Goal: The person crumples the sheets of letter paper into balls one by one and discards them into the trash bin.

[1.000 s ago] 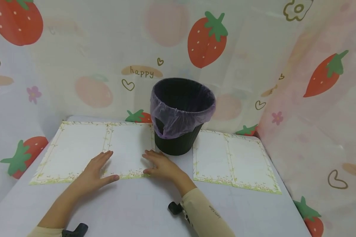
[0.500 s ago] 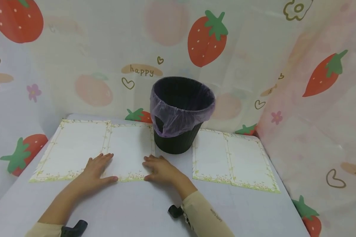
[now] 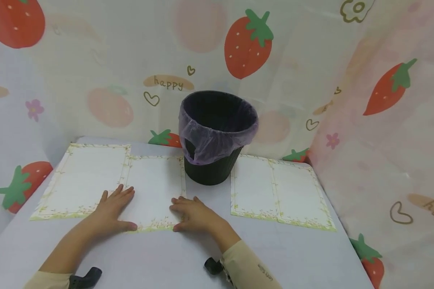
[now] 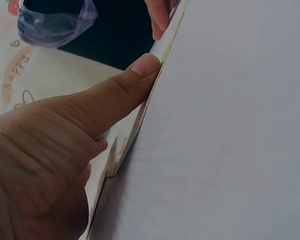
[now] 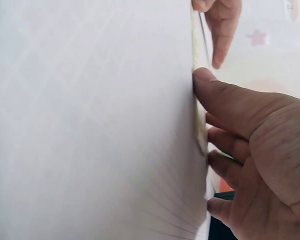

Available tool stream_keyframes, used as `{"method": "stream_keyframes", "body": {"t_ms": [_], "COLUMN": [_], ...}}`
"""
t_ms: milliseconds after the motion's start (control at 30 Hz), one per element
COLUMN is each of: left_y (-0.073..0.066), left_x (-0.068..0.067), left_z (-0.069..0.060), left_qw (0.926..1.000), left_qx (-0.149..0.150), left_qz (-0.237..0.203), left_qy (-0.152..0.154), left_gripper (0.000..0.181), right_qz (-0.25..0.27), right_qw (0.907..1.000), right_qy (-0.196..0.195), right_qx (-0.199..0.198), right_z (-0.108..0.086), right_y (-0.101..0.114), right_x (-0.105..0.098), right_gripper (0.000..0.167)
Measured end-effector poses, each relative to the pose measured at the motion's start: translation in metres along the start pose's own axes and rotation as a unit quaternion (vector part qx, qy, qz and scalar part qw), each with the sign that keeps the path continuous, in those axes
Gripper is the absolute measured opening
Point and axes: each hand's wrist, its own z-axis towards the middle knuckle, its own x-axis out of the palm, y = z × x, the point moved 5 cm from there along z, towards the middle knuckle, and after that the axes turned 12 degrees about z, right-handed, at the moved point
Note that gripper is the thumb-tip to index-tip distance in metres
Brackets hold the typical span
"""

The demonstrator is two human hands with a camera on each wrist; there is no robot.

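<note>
A white sheet of paper (image 3: 153, 180) with a floral border lies on the table between my hands. My left hand (image 3: 113, 208) rests on its left side, fingers spread and thumb by the near edge. On the right side my right hand (image 3: 195, 214) touches the sheet near its front corner, fingers fairly straight. The left wrist view has the left thumb (image 4: 122, 82) along the paper's edge. In the right wrist view the right hand (image 5: 270, 145) lies against the edge, its fingertips partly hidden. A second bordered sheet (image 3: 87, 176) lies to the left, slightly farther back.
Behind the right hand stands a black trash bin (image 3: 209, 174) lined with a purple plastic bag (image 3: 217, 146). Two more bordered sheets, an inner one (image 3: 253, 184) and an outer one (image 3: 300, 192), lie side by side to its right. Strawberry-print curtains (image 3: 293, 60) enclose the white table (image 3: 159, 261).
Both hands have drawn the middle sheet toward me, so its front edge now sits nearer than the left sheet's. The head view has shifted slightly.
</note>
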Motion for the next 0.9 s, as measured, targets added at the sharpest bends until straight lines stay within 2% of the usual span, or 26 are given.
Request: {"method": "stream_keyframes", "body": {"t_ms": [100, 200, 400, 533, 667, 900], "left_y": [-0.001, -0.006, -0.017, -0.023, -0.027, -0.026], "left_x": [-0.001, -0.002, -0.004, -0.002, 0.002, 0.001], "left_z": [-0.005, -0.008, -0.018, -0.027, -0.037, -0.058], "left_qw": [0.9999, 0.9995, 0.9987, 0.998, 0.9971, 0.9959], "left_qx": [0.004, 0.02, 0.036, 0.046, 0.05, 0.028], "left_qz": [0.003, -0.003, -0.019, -0.031, -0.048, -0.077], "left_qy": [0.014, 0.023, 0.03, 0.032, 0.032, 0.039], "left_gripper": [0.121, 0.12, 0.12, 0.119, 0.12, 0.119], "right_qz": [0.001, 0.025, 0.034, 0.04, 0.073, 0.081], "right_qw": [0.9997, 0.999, 0.9973, 0.9956, 0.9931, 0.9925], "right_qy": [0.014, 0.014, -0.043, -0.077, -0.09, -0.089], "right_qx": [-0.018, -0.034, -0.05, -0.036, -0.014, 0.016], "right_z": [-0.002, -0.003, 0.002, 0.01, 0.019, 0.039], "right_y": [0.004, 0.003, -0.007, -0.016, -0.024, -0.027], "right_x": [-0.001, -0.007, -0.027, -0.036, -0.037, -0.028], "right_gripper": [0.071, 0.067, 0.062, 0.064, 0.07, 0.082]}}
